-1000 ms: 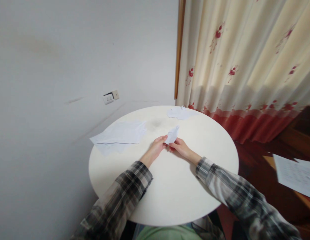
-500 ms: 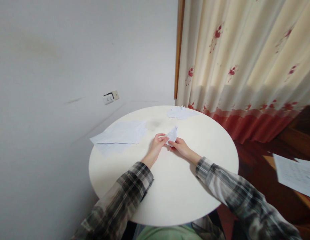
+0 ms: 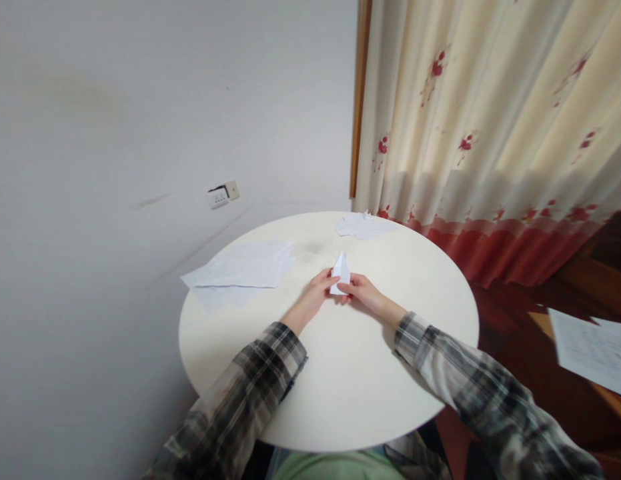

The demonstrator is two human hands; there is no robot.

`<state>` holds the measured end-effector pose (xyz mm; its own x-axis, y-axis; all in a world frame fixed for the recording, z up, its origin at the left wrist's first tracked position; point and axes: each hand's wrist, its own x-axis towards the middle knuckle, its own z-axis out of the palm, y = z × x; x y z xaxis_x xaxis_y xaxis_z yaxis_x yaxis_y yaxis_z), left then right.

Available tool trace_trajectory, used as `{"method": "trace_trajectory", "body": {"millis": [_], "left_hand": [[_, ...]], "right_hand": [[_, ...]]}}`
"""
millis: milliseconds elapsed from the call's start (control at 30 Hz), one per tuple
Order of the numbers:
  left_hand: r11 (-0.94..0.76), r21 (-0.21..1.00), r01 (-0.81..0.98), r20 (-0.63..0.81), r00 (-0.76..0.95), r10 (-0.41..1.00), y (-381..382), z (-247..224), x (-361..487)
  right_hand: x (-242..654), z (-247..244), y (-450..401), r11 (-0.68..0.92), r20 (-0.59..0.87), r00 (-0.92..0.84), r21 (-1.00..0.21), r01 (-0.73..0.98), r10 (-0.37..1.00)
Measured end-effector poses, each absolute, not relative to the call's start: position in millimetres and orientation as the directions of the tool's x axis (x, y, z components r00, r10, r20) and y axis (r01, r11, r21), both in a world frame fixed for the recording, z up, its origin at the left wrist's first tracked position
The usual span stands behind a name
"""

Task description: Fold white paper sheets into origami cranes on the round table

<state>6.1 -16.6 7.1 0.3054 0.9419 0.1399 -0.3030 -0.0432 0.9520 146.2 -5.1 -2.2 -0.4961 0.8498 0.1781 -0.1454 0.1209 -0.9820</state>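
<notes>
Between my hands, over the middle of a round white table (image 3: 340,373), is a small piece of folded white paper (image 3: 341,269) with its pointed end facing away from me. My left hand (image 3: 319,288) pinches its left edge, the thumb lying on the paper's face. On the opposite edge my right hand (image 3: 363,289) grips it, thumb on top near the lower end. The fingertips behind the paper are partly hidden.
Stacked white sheets (image 3: 245,265) lie at the table's left, and crumpled paper (image 3: 363,225) at the far edge. A wall with a socket (image 3: 218,197) borders the left. Printed sheets (image 3: 590,350) lie on a wooden surface at right, below a curtain (image 3: 490,133).
The folded paper has turned from leaning right to nearly straight, its point now facing away from me. Both hands keep hold of it and have shifted only slightly.
</notes>
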Motion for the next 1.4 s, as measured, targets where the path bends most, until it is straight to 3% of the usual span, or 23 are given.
{"method": "trace_trajectory", "body": {"millis": [133, 267, 800, 1000, 1400], "left_hand": [[0.068, 0.95, -0.306, 0.068, 0.414, 0.908, -18.4, 8.6, 6.7], [0.077, 0.949, -0.307, 0.06, 0.412, 0.909, -19.2, 7.1, 5.2], [0.048, 0.932, -0.359, 0.028, 0.205, 0.978, -16.0, 2.0, 8.3], [-0.016, 0.936, -0.35, 0.082, 0.175, 0.981, -12.0, -0.7, 7.3], [-0.046, 0.936, -0.349, 0.084, 0.094, 0.992, -10.1, -1.5, 7.0]], "right_hand": [[146.5, -2.0, -7.6, 0.131, 0.14, -0.581, -0.99, -0.058, 0.802], [147.0, 0.2, -9.5, 0.141, 0.115, -0.614, -0.99, -0.006, 0.781], [149.1, 2.1, -8.9, 0.21, 0.114, -0.623, -0.974, 0.083, 0.774], [149.7, 3.1, -7.3, 0.212, 0.119, -0.638, -0.975, 0.071, 0.761], [148.1, 16.1, -16.6, 0.096, 0.062, -0.609, -0.995, 0.023, 0.79]]}}
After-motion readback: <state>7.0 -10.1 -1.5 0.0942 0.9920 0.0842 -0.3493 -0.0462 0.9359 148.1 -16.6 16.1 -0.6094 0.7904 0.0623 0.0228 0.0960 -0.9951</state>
